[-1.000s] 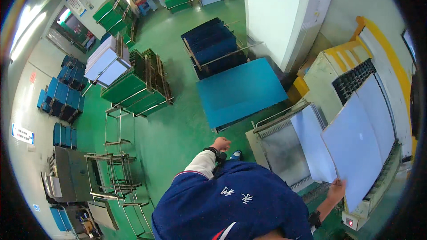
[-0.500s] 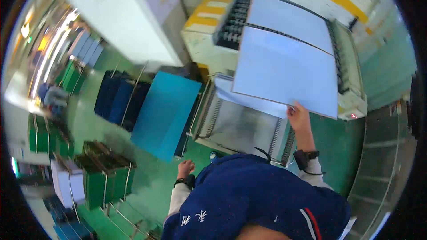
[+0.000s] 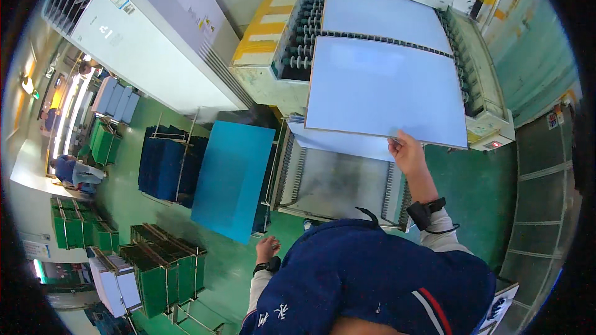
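Note:
My right hand (image 3: 408, 150) pinches the near edge of a large, flat white panel (image 3: 385, 90), thumb and fingers closed at the rim. The panel's far part lies on the rollers (image 3: 299, 49) of a conveyor machine, and its near part juts out toward me. Behind it, across a narrow gap, a second white panel (image 3: 385, 18) rests on the same rollers. Below the near panel stands a metal rack (image 3: 338, 180) with toothed sides, and a white sheet (image 3: 347, 142) shows at its back. Low by my waist, my left hand (image 3: 267, 249) is curled, with nothing visible in it.
Left of the rack stands a tilted teal sheet (image 3: 233, 180), beside a rack of dark blue sheets (image 3: 164, 167). A tall white cabinet unit (image 3: 143, 49) rises behind. Racks of green panels (image 3: 167, 273) stand lower left; a grey framed partition (image 3: 540, 198) is at right.
My view has turned slightly, so the whole scene sits differently. My right hand keeps its hold on the panel's near edge. The left hand stays low by my waist.

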Demonstrator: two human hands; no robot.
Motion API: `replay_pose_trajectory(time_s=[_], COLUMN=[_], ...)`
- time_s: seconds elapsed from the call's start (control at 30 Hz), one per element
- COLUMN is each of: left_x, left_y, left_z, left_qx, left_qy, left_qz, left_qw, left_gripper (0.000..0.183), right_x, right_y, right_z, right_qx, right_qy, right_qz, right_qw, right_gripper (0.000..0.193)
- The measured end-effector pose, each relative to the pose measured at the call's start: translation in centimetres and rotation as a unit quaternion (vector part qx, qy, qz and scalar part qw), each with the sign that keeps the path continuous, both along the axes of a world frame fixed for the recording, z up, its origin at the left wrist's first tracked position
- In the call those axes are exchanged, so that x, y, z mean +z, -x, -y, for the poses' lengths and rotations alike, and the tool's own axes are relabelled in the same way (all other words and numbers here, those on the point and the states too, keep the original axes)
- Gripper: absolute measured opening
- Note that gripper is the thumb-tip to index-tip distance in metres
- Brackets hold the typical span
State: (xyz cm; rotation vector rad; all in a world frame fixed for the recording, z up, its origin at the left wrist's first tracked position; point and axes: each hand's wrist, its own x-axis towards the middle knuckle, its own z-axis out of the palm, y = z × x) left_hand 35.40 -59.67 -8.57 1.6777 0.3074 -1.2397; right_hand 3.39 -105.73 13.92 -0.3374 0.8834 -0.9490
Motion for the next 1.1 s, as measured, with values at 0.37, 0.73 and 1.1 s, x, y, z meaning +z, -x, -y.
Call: replay_pose_trajectory(time_s=[0.37,0.73,1.1], left_x=[-3.3,-0.2,1.2], left_y=[-0.4,6.2,8.9], left_z=[-2.9,-6.0,-14.5], left_qx=[-0.435,0.134,0.202], left_qy=[-0.083,-0.100,-0.125], left_qz=[0.527,0.062,0.057], left_qw=[0.725,0.984,0.970], left_gripper=[0.019,0.021,0.020], right_x=[-5.5,-5.9,-6.4], right_y=[1.7,0.6,-5.0], right_z=[4.9,9.4,8.0], right_qx=[0.006,0.069,0.198], right_qy=[0.061,0.087,0.060], right_qz=[0.002,0.011,0.009], right_qw=[0.998,0.994,0.978], right_gripper=[0.015,0.030,0.041])
